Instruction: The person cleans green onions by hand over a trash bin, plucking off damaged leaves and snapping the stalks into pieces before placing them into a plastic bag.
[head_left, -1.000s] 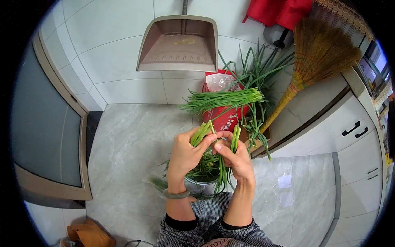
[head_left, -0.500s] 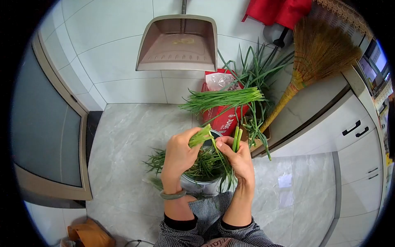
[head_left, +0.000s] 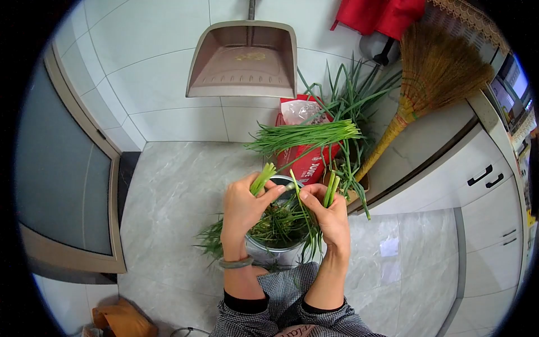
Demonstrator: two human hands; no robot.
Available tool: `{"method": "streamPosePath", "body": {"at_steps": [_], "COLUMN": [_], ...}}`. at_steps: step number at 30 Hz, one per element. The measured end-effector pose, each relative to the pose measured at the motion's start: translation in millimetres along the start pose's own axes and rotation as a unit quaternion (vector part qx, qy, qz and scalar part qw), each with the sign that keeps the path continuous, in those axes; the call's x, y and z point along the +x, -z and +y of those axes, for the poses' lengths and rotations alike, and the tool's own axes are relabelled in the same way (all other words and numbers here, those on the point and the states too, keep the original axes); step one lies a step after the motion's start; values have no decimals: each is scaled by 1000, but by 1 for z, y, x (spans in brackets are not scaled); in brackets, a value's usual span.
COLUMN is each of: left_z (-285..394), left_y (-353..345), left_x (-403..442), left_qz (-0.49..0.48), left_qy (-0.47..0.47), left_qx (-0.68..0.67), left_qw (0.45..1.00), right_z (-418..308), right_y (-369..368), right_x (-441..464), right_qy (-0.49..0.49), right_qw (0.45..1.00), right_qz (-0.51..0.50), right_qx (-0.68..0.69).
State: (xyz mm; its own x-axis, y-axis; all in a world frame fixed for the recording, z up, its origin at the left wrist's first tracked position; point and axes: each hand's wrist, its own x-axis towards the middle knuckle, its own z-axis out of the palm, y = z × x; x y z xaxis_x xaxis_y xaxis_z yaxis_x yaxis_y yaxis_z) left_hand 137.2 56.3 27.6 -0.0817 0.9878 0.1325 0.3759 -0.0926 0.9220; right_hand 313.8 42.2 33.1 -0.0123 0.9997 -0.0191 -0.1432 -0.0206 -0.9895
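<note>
A broom (head_left: 443, 73) is seen beyond the bucket (head_left: 283, 180) and to its right; a dustpan (head_left: 244, 64) is seen farther beyond it, its handle cut off by the upper edge of the view. Just beyond the bucket a red box (head_left: 306, 167) is placed, and across it a tidy bunch (head_left: 309, 135) is laid, its long axis running sideways, pale ends to the right, green tips to the left. Loose greens (head_left: 281, 224) are held inside the bucket.

Above the bucket's left side, the left hand (head_left: 243, 205) is closed around a thick bundle (head_left: 262, 178), whose pale ends are pointed away from the wearer, tilted rightward. Its leafy end is hidden by the hand; whether the leaves left of the bucket belong to it cannot be told. Above the bucket's right side, the right hand (head_left: 328, 216) is curled around a few stalks (head_left: 331, 188), pale ends likewise pointed away. Between its thumb and forefinger a thin stalk (head_left: 295, 182) is pinched, its tip leaned leftward. Whether that stalk is touched by the left fingertips is hard to make out.
</note>
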Motion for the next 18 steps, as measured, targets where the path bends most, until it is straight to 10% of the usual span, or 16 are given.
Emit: {"method": "streamPosePath", "body": {"at_steps": [11, 18], "left_z": [11, 9], "left_y": [-12, -10], "left_x": [-5, 0], "left_qz": [59, 84], "left_qy": [-47, 5], "left_qx": [-155, -102], "left_qw": [985, 991], "right_z": [-4, -2], "right_y": [-8, -5], "right_x": [-3, -2], "right_qy": [65, 15], "right_qw": [990, 1000], "right_qz": [27, 9], "right_qx": [-122, 26]}}
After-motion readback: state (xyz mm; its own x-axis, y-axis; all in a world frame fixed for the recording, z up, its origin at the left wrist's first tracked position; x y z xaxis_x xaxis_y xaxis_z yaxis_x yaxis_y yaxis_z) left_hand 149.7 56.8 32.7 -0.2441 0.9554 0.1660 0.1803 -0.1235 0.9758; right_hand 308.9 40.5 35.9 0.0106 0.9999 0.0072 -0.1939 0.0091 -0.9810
